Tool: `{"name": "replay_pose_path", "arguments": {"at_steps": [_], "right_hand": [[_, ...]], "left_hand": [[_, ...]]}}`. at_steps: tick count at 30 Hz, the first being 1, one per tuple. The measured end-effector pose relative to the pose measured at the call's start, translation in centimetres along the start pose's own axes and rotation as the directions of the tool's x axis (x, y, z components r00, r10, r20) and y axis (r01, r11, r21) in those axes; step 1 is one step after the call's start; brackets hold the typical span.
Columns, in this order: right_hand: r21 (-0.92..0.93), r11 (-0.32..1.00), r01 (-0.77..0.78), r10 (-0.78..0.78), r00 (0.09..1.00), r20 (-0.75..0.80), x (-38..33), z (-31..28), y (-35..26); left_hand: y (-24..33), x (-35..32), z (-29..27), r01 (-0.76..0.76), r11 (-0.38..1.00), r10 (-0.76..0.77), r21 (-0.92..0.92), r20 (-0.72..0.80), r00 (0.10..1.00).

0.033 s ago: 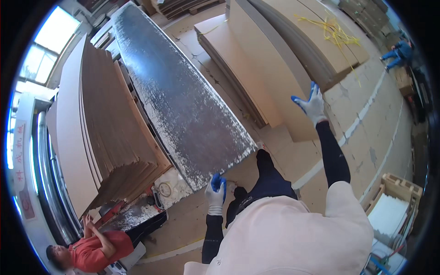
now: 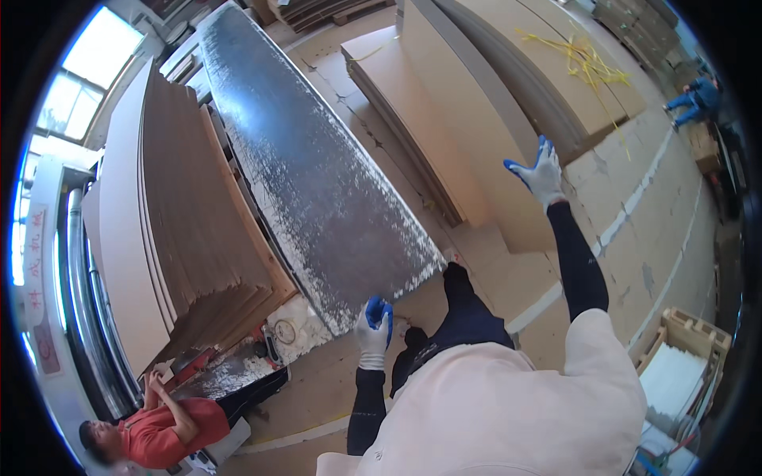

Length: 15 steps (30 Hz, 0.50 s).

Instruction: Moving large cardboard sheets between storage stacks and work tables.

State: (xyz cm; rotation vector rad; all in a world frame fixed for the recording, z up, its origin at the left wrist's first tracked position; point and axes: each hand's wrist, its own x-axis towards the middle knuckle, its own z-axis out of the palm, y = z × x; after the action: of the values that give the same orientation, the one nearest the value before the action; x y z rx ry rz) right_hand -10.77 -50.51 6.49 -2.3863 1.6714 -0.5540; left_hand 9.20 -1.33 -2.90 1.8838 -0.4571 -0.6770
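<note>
My right hand (image 2: 543, 176), in a white glove with blue palm and fingers, reaches out with thumb and fingers spread. It holds nothing and appears beside the near end of a tall stack of cardboard sheets (image 2: 468, 119); whether it touches them I cannot tell. My left hand (image 2: 372, 332), gloved the same way, hovers near the close end of a long metal-topped table (image 2: 317, 190). Its fingers are loosely curled, a little apart from the thumb, with nothing visible in them. The tabletop is dark and shiny, with worn, whitish patches along its edges.
Left of the table, brown cardboard sheets (image 2: 190, 214) are stacked on a wooden base. A person in a red shirt (image 2: 175, 432) is at the lower left. Yellow strapping (image 2: 583, 63) lies on the far right stack. A wooden crate (image 2: 686, 341) stands at right.
The view has shifted very slightly. Both hands keep nearly the same pose and place.
</note>
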Motion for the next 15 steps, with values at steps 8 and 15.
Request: {"name": "replay_pose_path", "arguments": {"at_steps": [8,15], "right_hand": [[-0.212,0.976,-0.055,0.094,0.979,0.179,30.5,11.1,-5.0],[-0.206,0.976,-0.067,0.123,0.954,0.274,43.8,17.4,-8.9]], "left_hand": [[8.1,19.7,8.9,-0.071,0.684,0.284,0.726,-0.176,0.942],[5.9,29.4,13.4,0.043,0.558,0.322,0.829,-0.264,0.909]]}}
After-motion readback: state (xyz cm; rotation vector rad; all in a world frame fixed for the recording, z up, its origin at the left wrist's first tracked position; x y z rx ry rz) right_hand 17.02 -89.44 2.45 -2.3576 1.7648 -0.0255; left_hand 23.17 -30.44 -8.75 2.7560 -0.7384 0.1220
